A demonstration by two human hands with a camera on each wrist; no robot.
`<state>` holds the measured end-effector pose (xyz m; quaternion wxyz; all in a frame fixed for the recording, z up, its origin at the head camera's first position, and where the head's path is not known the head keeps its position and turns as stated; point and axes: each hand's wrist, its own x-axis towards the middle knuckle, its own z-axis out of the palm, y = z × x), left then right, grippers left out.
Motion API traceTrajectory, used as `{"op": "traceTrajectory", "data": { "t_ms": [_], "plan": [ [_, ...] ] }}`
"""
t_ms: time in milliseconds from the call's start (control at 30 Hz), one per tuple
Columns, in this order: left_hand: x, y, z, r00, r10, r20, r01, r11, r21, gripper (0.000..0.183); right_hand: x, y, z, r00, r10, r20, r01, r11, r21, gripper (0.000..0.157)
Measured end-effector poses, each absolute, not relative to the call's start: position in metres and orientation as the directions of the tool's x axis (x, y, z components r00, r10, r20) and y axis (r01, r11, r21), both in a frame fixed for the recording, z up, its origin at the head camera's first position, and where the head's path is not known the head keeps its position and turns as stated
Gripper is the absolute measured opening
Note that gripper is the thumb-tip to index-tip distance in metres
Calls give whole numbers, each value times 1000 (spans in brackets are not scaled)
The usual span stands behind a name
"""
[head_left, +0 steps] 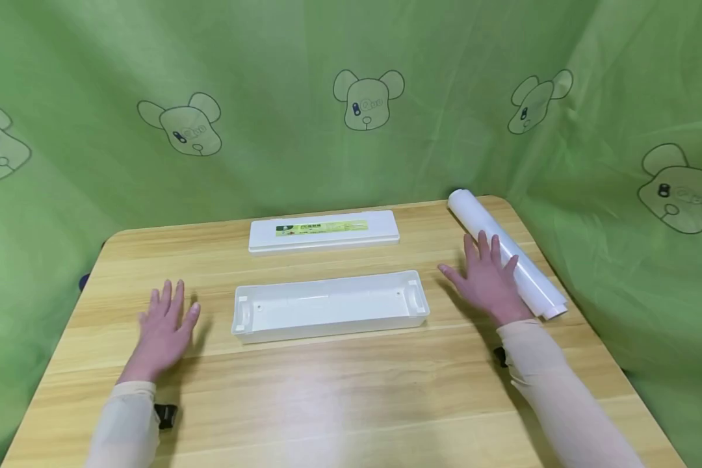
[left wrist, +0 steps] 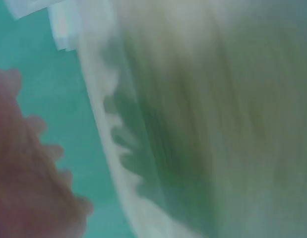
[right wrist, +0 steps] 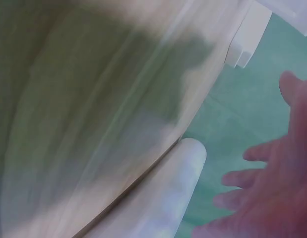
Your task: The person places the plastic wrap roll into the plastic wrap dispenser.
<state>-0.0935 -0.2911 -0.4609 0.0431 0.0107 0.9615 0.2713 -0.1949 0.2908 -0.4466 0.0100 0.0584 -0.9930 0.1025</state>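
My left hand [head_left: 162,338] is spread, palm down, over the left part of the table, with nothing in it. In the head view my right hand [head_left: 490,283] overlaps the roll of plastic wrap [head_left: 526,276], its fingers spread and holding nothing. Between the hands lies a long white plastic box [head_left: 330,305], its hollow side up, with a small fitting at each end. Behind it is a white lid [head_left: 327,242] bearing a yellow-green label [head_left: 322,227]. In the right wrist view the roll [right wrist: 158,193] runs below the spread fingers [right wrist: 242,178].
The wooden table [head_left: 339,403] has rounded far corners. A green curtain [head_left: 269,162] printed with bear heads hangs close along its back and right sides. A small dark object [head_left: 84,281] shows past the left edge.
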Motion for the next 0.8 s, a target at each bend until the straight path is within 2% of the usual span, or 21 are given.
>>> {"op": "traceTrajectory", "data": {
  "t_ms": [100, 267, 400, 567, 800],
  "plan": [
    [-93, -291, -459, -994, 91, -61, 23, 719, 694, 68, -197, 293, -442, -991, -101, 91, -119, 966, -230, 92],
    [-92, -285, -461, -994, 107, 38, 91, 547, 832, 66, -199, 300, -440, -980, -76, 182, -124, 956, -267, 84],
    [-92, -279, -465, -986, 109, 122, 156, 400, 903, 66, -199, 305, -440, -976, -39, 214, -106, 944, -313, 81],
    [-95, -271, -468, -980, 128, 151, 178, 233, 956, 70, -199, 311, -439, -979, 7, 205, -66, 935, -349, 84],
    [-98, -260, -471, -973, 174, 150, 175, 140, 975, 77, -202, 320, -441, -982, 19, 186, -47, 938, -344, 92]
  ]
}}
